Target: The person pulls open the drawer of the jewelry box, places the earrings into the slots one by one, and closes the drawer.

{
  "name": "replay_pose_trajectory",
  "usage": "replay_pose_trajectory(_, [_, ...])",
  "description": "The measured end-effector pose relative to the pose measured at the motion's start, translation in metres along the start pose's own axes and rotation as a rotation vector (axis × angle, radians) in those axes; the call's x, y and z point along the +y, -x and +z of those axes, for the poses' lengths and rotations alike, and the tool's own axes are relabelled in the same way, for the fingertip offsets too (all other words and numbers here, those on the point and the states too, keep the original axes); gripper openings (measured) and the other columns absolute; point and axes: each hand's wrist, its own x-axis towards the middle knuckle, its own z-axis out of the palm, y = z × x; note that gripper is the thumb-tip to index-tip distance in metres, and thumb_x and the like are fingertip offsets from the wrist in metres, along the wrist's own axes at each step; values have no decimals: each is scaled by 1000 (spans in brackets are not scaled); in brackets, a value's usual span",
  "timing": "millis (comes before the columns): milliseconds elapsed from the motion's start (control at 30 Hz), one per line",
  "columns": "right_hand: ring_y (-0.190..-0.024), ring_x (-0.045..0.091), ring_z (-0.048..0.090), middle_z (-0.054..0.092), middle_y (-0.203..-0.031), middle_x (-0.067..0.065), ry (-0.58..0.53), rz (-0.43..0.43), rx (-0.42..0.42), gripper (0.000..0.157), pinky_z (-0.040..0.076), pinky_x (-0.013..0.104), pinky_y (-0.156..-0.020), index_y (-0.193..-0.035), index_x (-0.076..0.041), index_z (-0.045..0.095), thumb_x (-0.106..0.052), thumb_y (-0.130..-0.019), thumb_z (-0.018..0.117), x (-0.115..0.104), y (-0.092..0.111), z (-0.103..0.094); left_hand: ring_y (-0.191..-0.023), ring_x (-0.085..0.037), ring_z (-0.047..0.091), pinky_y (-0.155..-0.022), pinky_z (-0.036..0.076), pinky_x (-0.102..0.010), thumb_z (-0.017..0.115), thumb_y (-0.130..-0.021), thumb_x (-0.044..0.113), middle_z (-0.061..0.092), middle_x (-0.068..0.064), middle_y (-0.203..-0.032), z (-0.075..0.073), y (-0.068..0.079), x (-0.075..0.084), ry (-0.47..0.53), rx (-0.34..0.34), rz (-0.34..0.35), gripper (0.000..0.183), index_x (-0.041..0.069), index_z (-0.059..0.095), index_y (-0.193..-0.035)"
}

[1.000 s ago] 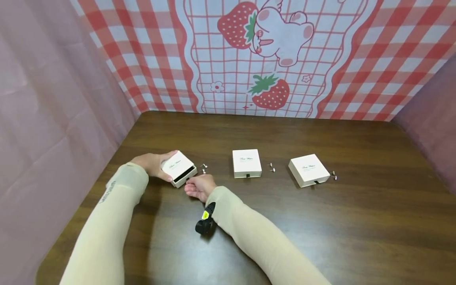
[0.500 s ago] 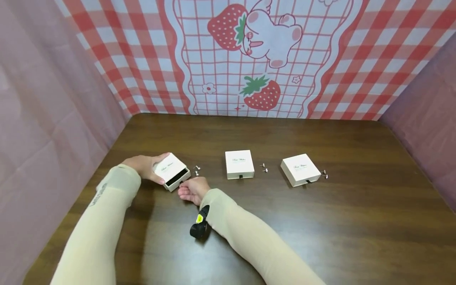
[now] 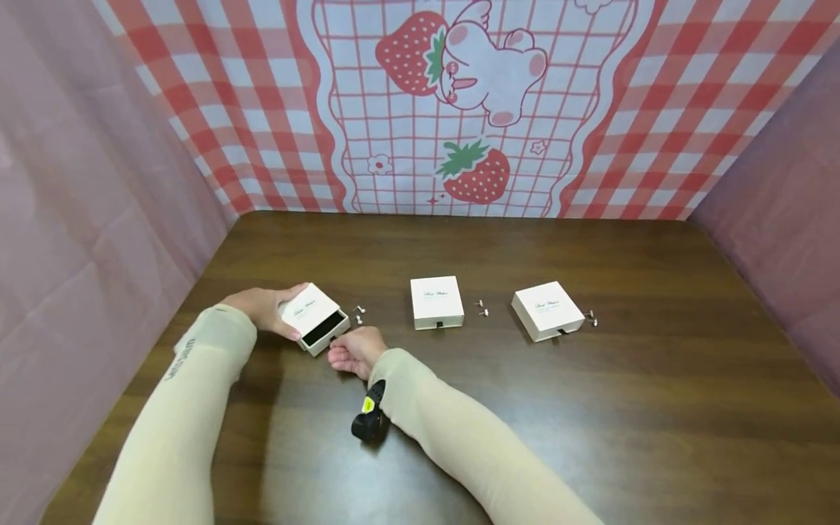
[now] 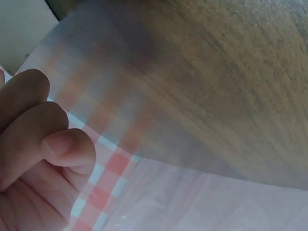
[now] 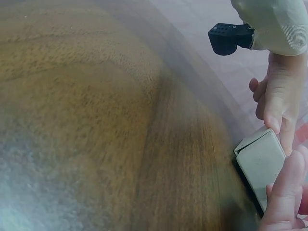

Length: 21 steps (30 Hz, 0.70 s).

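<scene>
At the left of the head view, a small white drawer-style gift box (image 3: 308,309) with lettering on its lid lies at a slant. My left hand (image 3: 265,308) grips its outer sleeve, thumb at the near corner and fingers at the far one. The drawer (image 3: 327,340) stands partly out, showing a black inside. My right hand (image 3: 357,351) pinches the drawer's front edge at its dark pull tab, mostly hidden by the fingers. In the right wrist view both hands meet at the box (image 5: 262,166). Beside it lie two small stud-like silvery pieces (image 3: 359,319).
Two more white boxes stand closed on the brown wooden table (image 3: 420,408): a middle box (image 3: 437,299) and a right box (image 3: 547,308). Small stud-like pieces (image 3: 483,313) lie beside the middle one, similar studs (image 3: 593,319) by the right one. A checked cloth (image 3: 275,109) hangs behind.
The drawer has slid further out of its sleeve toward my right hand, so more black inside shows. Both hands keep their holds. The head view has shifted slightly.
</scene>
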Motion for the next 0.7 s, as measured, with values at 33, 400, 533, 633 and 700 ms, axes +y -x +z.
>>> replay_pose_trajectory(33, [-40,6,51,53,-51,4,2,2,-2,20,44,16,-40,-72,3,57,7,-91,51,0,0,0,-114,-44,52,-91,43,-53,76,-71,58,47,-33,-133,0,1,0,-3,-3,1,111,6,20,-151])
replay_pose_trajectory(400, [-38,5,50,53,-48,3,26,2,-22,26,44,17,-39,-66,0,53,8,-90,51,2,4,-2,-111,-42,54,-92,42,-52,77,-72,54,49,-33,-131,2,3,-1,23,5,21,109,3,21,-150])
replay_pose_trajectory(533, [-38,6,50,52,-47,3,39,5,-30,27,44,17,-39,-65,-1,53,8,-90,51,2,6,-2,-110,-41,55,-92,42,-52,78,-73,51,50,-33,-131,2,4,-2,28,13,38,108,2,21,-150])
replay_pose_trajectory(633, [-38,6,50,52,-47,3,45,-2,-30,26,44,17,-39,-65,-1,53,9,-90,51,2,7,-3,-110,-42,55,-92,42,-52,78,-73,51,50,-33,-130,2,4,-2,23,20,47,107,2,21,-150])
replay_pose_trajectory(700, [-38,6,50,52,-47,2,49,-2,-32,26,44,17,-39,-65,-1,54,9,-89,51,1,7,-4,-110,-42,55,-92,43,-52,77,-73,51,50,-33,-130,1,4,-1,17,24,46,107,3,21,-150])
